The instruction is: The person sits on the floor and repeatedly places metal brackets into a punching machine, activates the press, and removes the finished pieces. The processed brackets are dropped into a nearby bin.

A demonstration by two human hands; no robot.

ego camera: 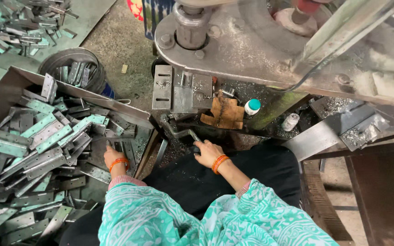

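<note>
My left hand [111, 155], with orange bangles on the wrist, reaches down among flat grey and green-tinted metal hinge plates [46, 136] heaped in a metal tray [128, 110] on my left. Its fingers point into the pile and are hidden, so I cannot tell whether they grip a plate. My right hand [207, 152], also wearing orange bangles, is closed around the end of a bent metal lever [183, 133] below the press machine's grey die block [181, 91]. A black cloth covers my lap between the two hands.
The heavy press frame [251, 45] fills the top right. Under it lie a brown cardboard scrap [224, 114] and a small white bottle with a teal cap [252, 106]. A round tin of plates [76, 70] stands behind the tray, and more plates [19, 27] cover the floor at top left.
</note>
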